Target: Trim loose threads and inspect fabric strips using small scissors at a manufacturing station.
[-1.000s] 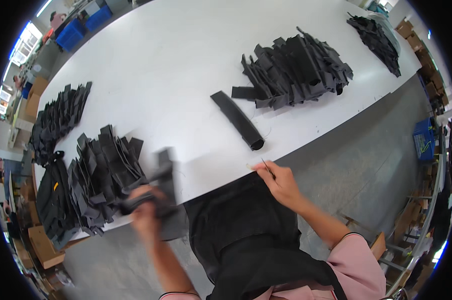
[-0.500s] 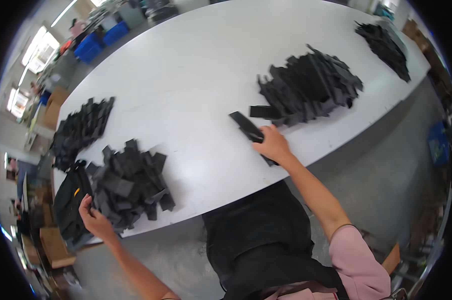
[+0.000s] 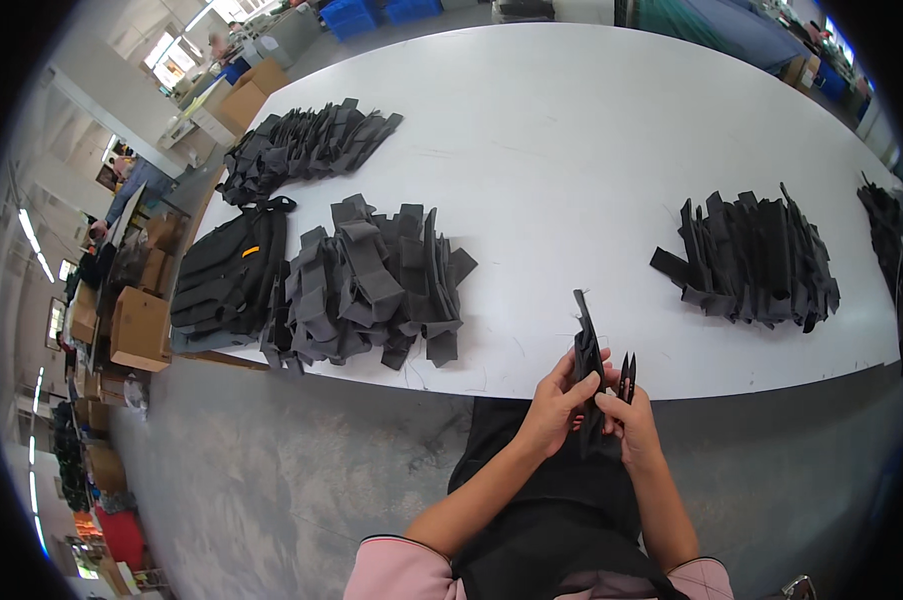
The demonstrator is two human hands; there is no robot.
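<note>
A narrow black fabric strip is upright at the table's front edge, partly over my lap. My left hand is closed around it, thumb on its face. My right hand pinches the strip's right side and also holds black thread snips, blades pointing up and a little apart. Loose threads stick out near the strip's upper end. Fingers hide the strip's middle. Left of my hands lies a loose heap of dark grey strips; to the right is a bundle of similar strips.
The large white table curves around in front of me. A black backpack with a yellow tag lies at its left edge, another strip pile behind it. More dark pieces lie far right. A cardboard box stands beyond the left edge.
My left hand has left the backpack and left heap and joined my right. The strip has come toward me and is turned upright. The snips now show plainly. My view has swung.
</note>
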